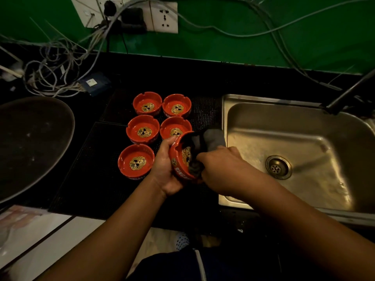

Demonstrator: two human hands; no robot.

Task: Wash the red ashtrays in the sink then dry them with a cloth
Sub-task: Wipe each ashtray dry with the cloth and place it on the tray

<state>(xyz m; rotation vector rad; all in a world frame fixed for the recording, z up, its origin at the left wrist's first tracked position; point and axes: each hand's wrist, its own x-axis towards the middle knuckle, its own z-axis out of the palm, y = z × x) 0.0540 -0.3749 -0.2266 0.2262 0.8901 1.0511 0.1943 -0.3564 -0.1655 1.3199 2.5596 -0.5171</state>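
Observation:
My left hand [165, 169] grips a red ashtray [179, 165] tilted on its side, its opening facing right, above the black mat just left of the sink. My right hand [220, 166] holds a dark grey cloth [211, 138] and pushes it inside that ashtray. Part of the cloth hangs out over the rim. Several more red ashtrays with gold skull prints stand upright on the mat, among them one at the front left [136, 160], one in the middle row [143, 129] and one at the back [147, 102].
A steel sink [263, 122] with a round drain [278, 166] lies to the right, a dark tap [349, 92] over its back edge. A large dark round tray [30, 142] sits at the left. Tangled cables [52, 67] and wall sockets [164, 17] are behind.

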